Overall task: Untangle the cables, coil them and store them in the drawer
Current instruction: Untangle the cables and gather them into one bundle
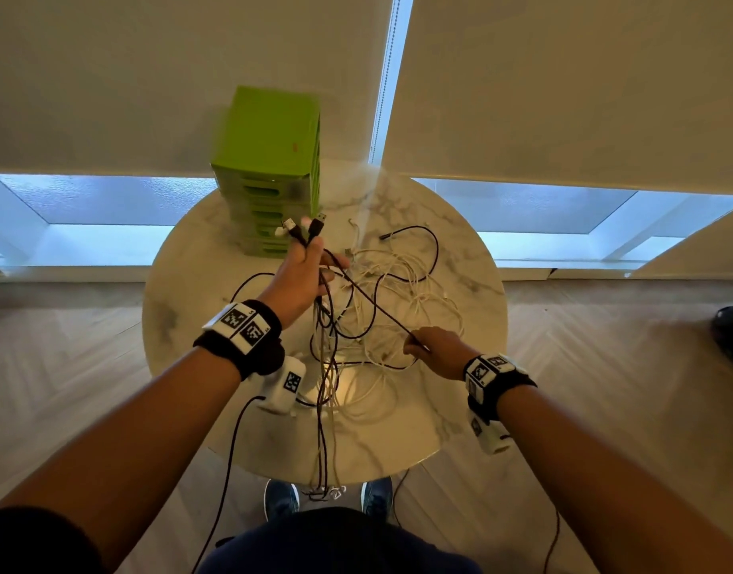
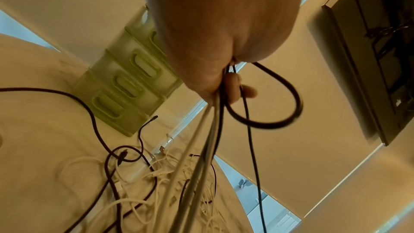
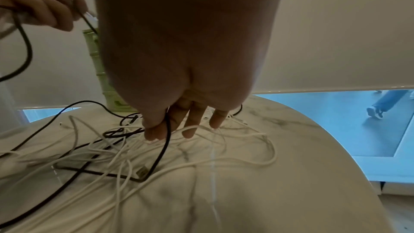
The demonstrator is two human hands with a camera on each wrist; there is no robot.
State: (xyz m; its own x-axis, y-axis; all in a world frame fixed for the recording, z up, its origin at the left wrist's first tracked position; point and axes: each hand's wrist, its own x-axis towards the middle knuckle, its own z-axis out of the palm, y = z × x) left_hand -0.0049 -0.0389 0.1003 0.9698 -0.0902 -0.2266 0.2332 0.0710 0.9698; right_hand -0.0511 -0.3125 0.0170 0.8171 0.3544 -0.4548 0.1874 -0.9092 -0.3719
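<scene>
Cables bunch in my left hand (image 1: pixel 302 271), fingers clamped; one black cable (image 1: pixel 373 300) runs taut (diagonally) to my pinching right hand (image 1: pixel 433 352).

I read this as a living space or a small office lounge, not a lab or workshop. Evidence: a round marble-look table (image 1: pixel 460 258) stands on pale herringbone wood flooring (image 1: pixel 605 387). Behind it, cream roller blinds (image 1: pixel 563 97) hang most of the way down over large floor-level windows (image 1: pixel 108 217), with a bead chain (image 1: pixel 387 76) in the gap between two blinds. A small green plastic drawer tower (image 1: pixel 269 159) sits on the tabletop. In the left wrist view I see a dark framed panel (image 2: pixel 369 59) mounted on the wall. Through the glass, the right wrist view shows a passer-by's legs (image 3: pixel 383 104) outside.
</scene>
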